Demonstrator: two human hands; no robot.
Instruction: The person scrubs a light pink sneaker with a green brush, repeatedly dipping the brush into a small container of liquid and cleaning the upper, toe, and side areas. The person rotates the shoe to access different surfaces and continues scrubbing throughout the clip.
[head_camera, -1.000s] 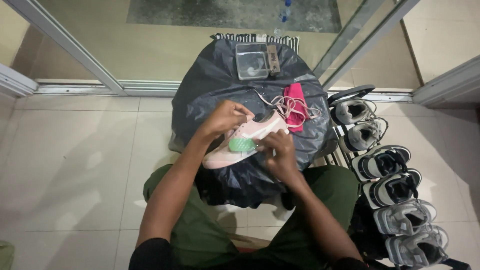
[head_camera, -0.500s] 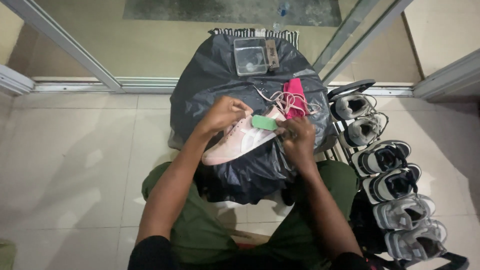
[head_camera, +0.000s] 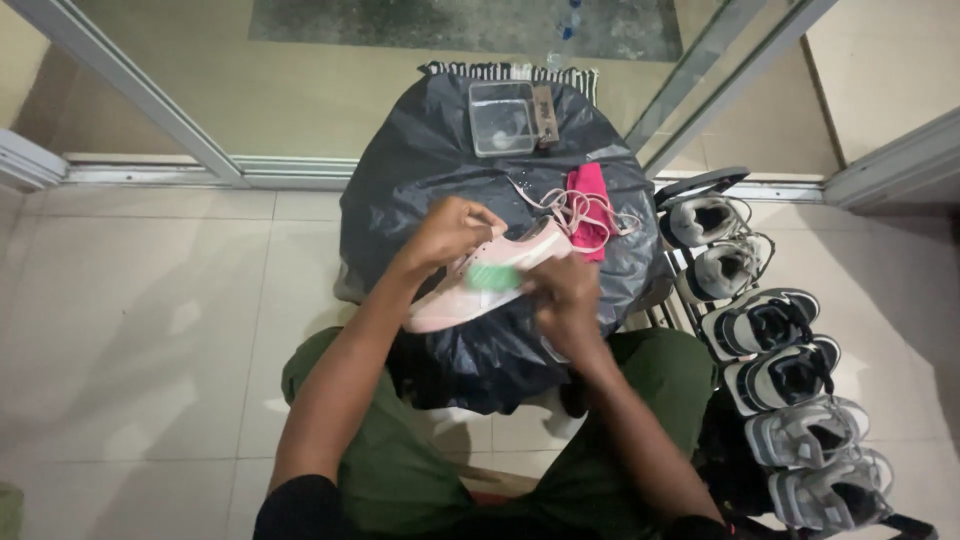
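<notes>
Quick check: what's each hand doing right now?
Left hand: closed, holding the pink shoe.
Right hand: closed on the green brush, which lies against the shoe.

Clear square plastic box (head_camera: 502, 118), lidded, on the black plastic sheet (head_camera: 420, 170) well beyond the hands, small brown block (head_camera: 545, 103) touching its side

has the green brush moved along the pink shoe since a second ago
Yes. The green brush went up toward the pink cloth end, then came back to mid-shoe, near its earlier spot.
</notes>
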